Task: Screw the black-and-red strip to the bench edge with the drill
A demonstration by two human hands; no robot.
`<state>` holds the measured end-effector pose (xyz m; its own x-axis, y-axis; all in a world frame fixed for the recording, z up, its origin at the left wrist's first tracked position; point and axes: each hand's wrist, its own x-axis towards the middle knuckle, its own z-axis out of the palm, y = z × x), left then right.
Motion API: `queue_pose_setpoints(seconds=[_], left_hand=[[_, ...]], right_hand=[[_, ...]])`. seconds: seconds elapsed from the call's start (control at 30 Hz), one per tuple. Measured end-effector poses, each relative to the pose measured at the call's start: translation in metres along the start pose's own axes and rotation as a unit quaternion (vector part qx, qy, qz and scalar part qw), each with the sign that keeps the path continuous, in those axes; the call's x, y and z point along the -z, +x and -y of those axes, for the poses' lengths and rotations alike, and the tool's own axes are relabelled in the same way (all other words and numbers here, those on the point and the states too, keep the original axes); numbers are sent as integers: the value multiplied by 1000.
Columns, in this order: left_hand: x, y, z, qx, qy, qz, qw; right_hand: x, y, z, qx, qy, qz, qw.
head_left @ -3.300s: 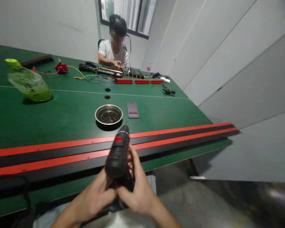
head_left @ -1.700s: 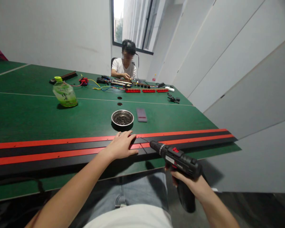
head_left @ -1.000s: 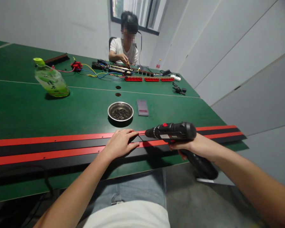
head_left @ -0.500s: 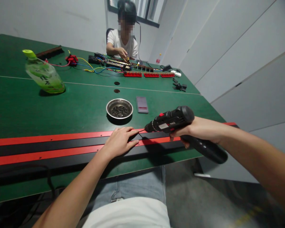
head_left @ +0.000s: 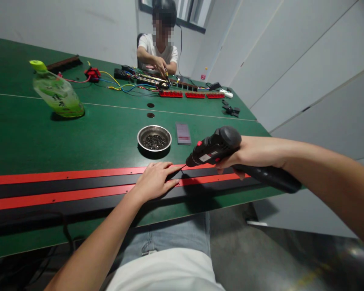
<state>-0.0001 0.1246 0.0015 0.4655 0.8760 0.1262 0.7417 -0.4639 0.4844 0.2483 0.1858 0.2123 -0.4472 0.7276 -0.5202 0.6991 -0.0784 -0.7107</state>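
My right hand [head_left: 251, 155] is closed around a black cordless drill [head_left: 215, 147], its bit angled down and left to the far red strip [head_left: 79, 174] of the long red-and-black rail [head_left: 48, 190] on the near edge of the green table [head_left: 48, 137]. My left hand [head_left: 154, 182] lies flat and open on that rail, fingertips [head_left: 174, 168] just beside the bit tip, holding nothing. Beyond: a steel bowl [head_left: 154, 139] of dark screws, a small grey card [head_left: 183, 133] to its right, a green bottle [head_left: 56, 91] far left, and another person [head_left: 157, 48] at the far end.
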Motion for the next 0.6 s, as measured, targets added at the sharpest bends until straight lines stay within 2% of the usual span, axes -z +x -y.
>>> queue_pose_setpoints(seconds=[0.23,0.43,0.6], left_hand=[[-1,0,1,2,-10,-2,1000],[0,0,0,8,-13,-2,1000],[0,0,0,2,-9,-2,1000]], right_hand=[[4,3,-1,-3,-1,-46,999],[5,0,-2,-45,-19,-2,999],[5,0,2,-51,-37,-17,998]])
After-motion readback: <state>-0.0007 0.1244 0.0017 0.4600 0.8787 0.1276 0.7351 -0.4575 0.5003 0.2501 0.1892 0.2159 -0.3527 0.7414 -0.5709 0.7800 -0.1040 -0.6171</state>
